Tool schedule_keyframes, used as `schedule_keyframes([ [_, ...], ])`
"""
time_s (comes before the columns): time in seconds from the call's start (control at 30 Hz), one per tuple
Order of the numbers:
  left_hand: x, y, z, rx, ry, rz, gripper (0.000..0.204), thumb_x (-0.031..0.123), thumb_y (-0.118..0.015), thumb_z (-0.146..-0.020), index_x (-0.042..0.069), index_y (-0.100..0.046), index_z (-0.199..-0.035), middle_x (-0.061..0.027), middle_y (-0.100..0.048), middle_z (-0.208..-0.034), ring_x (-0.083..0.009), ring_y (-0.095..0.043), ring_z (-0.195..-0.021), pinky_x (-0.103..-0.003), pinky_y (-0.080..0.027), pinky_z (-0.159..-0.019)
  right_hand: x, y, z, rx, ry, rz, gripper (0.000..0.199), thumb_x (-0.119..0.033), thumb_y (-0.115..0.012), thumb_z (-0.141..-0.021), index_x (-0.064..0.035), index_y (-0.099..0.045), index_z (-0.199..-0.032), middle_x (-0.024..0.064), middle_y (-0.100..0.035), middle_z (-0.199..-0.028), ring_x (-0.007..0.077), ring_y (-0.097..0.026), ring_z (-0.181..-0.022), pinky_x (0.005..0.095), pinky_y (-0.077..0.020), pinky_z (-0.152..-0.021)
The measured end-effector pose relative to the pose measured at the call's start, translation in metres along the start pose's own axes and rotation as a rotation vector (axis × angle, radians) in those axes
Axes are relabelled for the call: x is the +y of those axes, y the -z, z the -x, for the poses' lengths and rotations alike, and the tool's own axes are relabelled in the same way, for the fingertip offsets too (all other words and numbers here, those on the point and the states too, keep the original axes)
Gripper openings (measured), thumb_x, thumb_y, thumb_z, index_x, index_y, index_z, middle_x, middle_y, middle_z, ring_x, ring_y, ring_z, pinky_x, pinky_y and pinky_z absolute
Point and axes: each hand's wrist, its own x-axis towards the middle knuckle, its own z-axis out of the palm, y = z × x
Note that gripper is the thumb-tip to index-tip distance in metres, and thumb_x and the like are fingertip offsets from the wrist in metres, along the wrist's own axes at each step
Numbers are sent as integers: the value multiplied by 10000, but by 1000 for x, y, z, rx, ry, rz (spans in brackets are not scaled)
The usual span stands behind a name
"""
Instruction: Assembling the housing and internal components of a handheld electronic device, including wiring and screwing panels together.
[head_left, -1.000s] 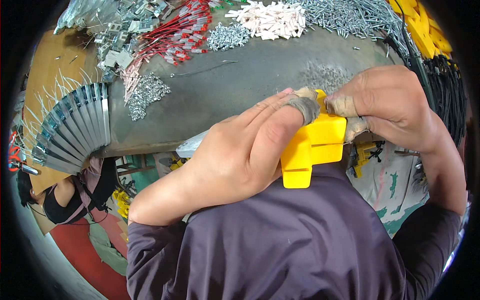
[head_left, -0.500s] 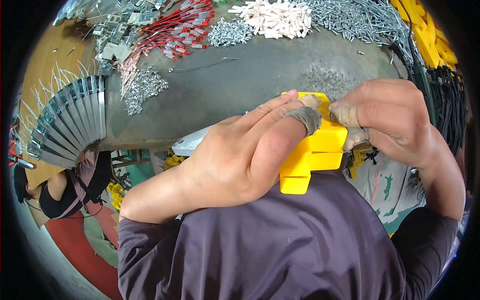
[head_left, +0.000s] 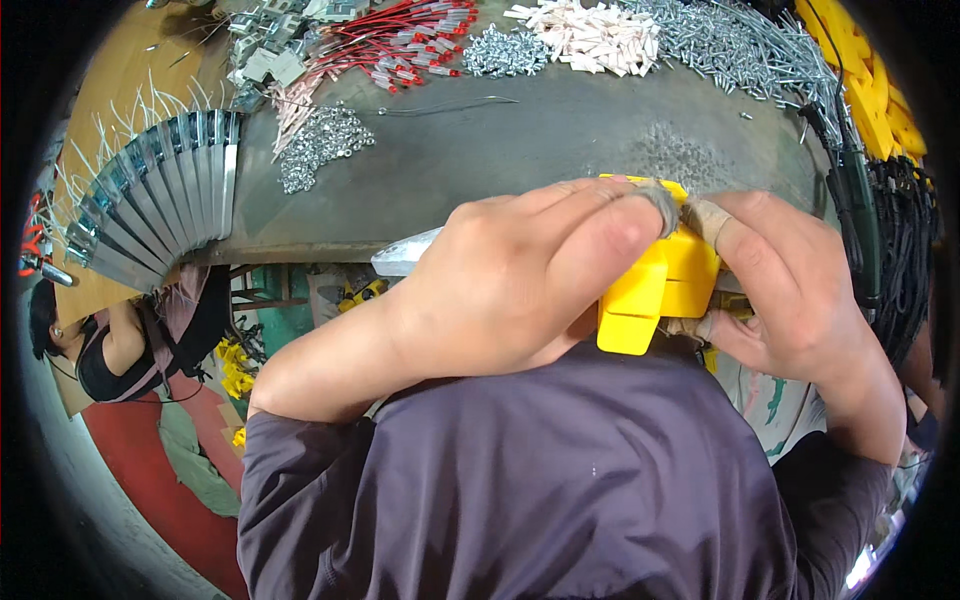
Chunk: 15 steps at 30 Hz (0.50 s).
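A yellow plastic housing (head_left: 634,300) with a stepped, blocky shape is held above the table's front edge, close to my body. My left hand (head_left: 505,275) is closed round its left side, with the taped thumb on top. From under that hand a shiny silver, blade-like piece (head_left: 405,254) sticks out to the left; whether it joins the housing is hidden. My right hand (head_left: 785,290) grips the housing's right side, its wrapped index finger near the top and other wrapped fingertips lower down. Anything small between those right fingertips cannot be made out.
On the dark tabletop (head_left: 480,150) lie piles of nuts (head_left: 322,148), screws (head_left: 745,55), white sleeves (head_left: 595,38) and red-wired parts (head_left: 415,40). Fanned silver strips (head_left: 185,185) stand at left. Yellow housings (head_left: 875,100) and black cables (head_left: 895,240) are at right. Another person (head_left: 125,345) is at far left.
The view has shifted, so the table appears further right. My left thumb has moved up over the housing. The right hand has turned, its index finger now higher and its lower fingertips beneath the housing's side.
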Motion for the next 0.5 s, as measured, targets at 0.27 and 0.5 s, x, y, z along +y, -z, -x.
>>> schedule_keyframes([
  [0.27, 3, -11, 0, 154, 9, 29, 446, 165, -708, -690, 17, -558, -1083, -162, -641, -992, -307, -659, -880, -365, -558, -701, -5, -2, -2, 25, 32, 61, 527, -82, -677, -519, 72, -587, -1016, 195, -621, -927, 334, -640, -759, 379, -537, -644],
  [0.5, 6, -10, 2, 153, -18, -37, 438, 183, -707, -660, 35, -580, -1052, -152, -641, -976, -280, -663, -858, -343, -554, -675, -10, -4, -3, 73, 57, 148, 488, -156, -666, -537, 62, -618, -970, 185, -636, -890, 311, -651, -730, 382, -543, -634],
])
